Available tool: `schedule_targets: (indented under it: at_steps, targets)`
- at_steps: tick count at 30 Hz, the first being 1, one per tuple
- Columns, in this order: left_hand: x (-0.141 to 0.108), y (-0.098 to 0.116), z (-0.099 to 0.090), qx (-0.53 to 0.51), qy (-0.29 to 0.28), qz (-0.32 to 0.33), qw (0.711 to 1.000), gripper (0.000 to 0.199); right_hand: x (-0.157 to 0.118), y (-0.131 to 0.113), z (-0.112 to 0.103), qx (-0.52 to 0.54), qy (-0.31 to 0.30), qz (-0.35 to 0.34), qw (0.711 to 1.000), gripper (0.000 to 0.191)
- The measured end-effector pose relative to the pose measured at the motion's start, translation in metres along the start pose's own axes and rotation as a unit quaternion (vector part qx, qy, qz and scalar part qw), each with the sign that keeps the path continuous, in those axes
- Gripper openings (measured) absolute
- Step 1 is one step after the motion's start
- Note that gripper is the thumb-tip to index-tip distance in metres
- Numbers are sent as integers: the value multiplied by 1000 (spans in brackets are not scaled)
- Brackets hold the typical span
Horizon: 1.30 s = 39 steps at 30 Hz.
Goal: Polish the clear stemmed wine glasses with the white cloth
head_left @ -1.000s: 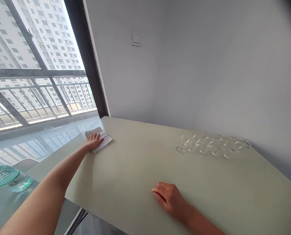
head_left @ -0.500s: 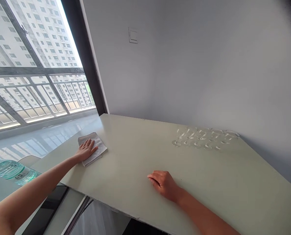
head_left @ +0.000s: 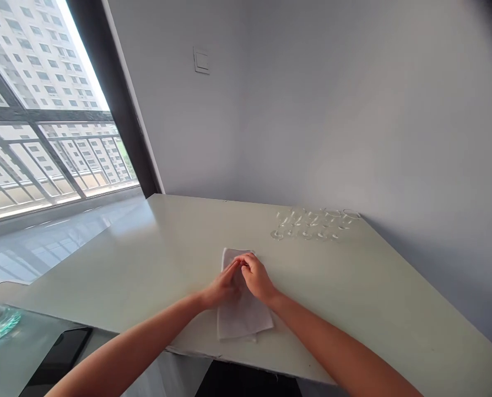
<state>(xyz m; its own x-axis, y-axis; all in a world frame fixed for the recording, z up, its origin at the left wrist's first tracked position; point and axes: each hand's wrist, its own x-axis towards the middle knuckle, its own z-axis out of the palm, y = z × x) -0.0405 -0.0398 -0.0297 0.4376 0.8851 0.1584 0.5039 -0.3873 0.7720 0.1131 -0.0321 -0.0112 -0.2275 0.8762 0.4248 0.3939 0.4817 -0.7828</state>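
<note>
A folded white cloth (head_left: 246, 322) lies flat on the pale table (head_left: 179, 242), near its front edge. Over the cloth, my left hand (head_left: 225, 284) is tilted on its side, its fingers stretched toward my right hand; nothing shows in it. My right hand (head_left: 257, 275) is above the cloth's right part, its fingers bent and meeting the fingertips of my left hand. Whether the right fingers hold anything is hidden. Several clear stemmed glasses (head_left: 312, 223) stand in a group at the table's back right.
A dark phone (head_left: 61, 353) and a clear teal-tinted bottle (head_left: 0, 322) lie on a lower surface at the left front. Grey walls (head_left: 312, 110) rise behind the table. A window with a railing is at the left.
My left hand and the cloth have moved from the left to the front middle. My right hand has come up beside the left. The view has shifted to the right.
</note>
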Motion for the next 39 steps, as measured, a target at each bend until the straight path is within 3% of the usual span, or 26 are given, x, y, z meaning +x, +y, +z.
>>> schedule_targets:
  at_steps: [3,5,7,9,12,15,19,21,23,26,29,32,34,37,39]
  targets:
    - [18,12,28,-139,154,-92,974,55,-9,9,5,-99,-31,11,995,41]
    - [23,10,33,-167,243,-150,944,47,-22,15,1,-182,-98,-22,978,46]
    - [23,5,29,-166,280,-165,931,39,-35,22,-12,-242,-168,-62,954,49]
    - [19,0,24,-159,278,-155,935,34,-43,31,-31,-280,-202,-72,936,51]
    - [14,-1,21,-171,256,-153,939,32,-45,54,-74,-337,-195,-17,921,54]
    - [14,2,22,-186,238,-170,938,32,-45,89,-130,-414,-155,98,892,56]
    - [15,4,24,-198,233,-187,934,31,-57,131,-209,-505,-69,293,809,56]
    - [16,4,23,-215,235,-198,927,31,-66,142,-234,-515,-37,357,779,58]
    - [19,4,21,-234,231,-215,919,33,-73,146,-243,-524,-26,376,764,59]
    - [32,8,13,-257,208,-249,910,34,-71,138,-223,-529,-55,331,780,58]
    - [59,16,6,-263,174,-253,915,35,-59,115,-176,-491,-123,238,829,58]
    - [94,25,6,-255,157,-232,926,37,-44,79,-119,-420,-197,119,878,59]
    - [119,29,11,-251,153,-214,931,39,-38,49,-84,-371,-243,48,895,59]
    - [153,32,21,-244,130,-191,942,45,-38,2,-43,-294,-296,-71,906,57]
    - [172,33,30,-238,100,-186,948,50,-41,-22,-28,-245,-315,-137,907,56]
